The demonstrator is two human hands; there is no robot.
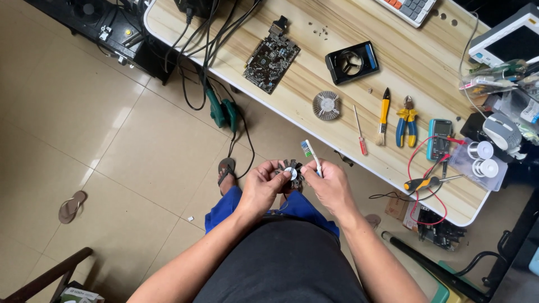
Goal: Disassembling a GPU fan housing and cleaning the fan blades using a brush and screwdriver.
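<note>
Held items: one small black fan rotor (291, 173) with a round silver hub label, held over the lap, in front of the table's near edge. Left hand (263, 185) closed on its left rim with thumb and fingers. Right hand (331, 185) touches its right side and is closed around one toothbrush (310, 155), white handle, bristle head pointing up and away.

Table (314, 50), light wood grain, one. On it:
- Circuit board (272, 56), dark, one.
- Fan frame (352, 62), black, one, blades out.
- Round finned heatsink (327, 105), silver, one.
- Screwdrivers, two: red-handled (360, 132); black-and-orange (425, 182).
- Yellow-handled cutter (383, 115), one.
- Pliers (407, 120), blue and yellow grips, one.
- Multimeter (439, 138), teal, one, with red lead looping off the edge.
- Clear plastic tray (480, 164), one, holding two white spools.
- Loose screws (318, 28), small; count unclear.

Floor: two sandals, one worn (226, 168), one loose (71, 205).
</note>
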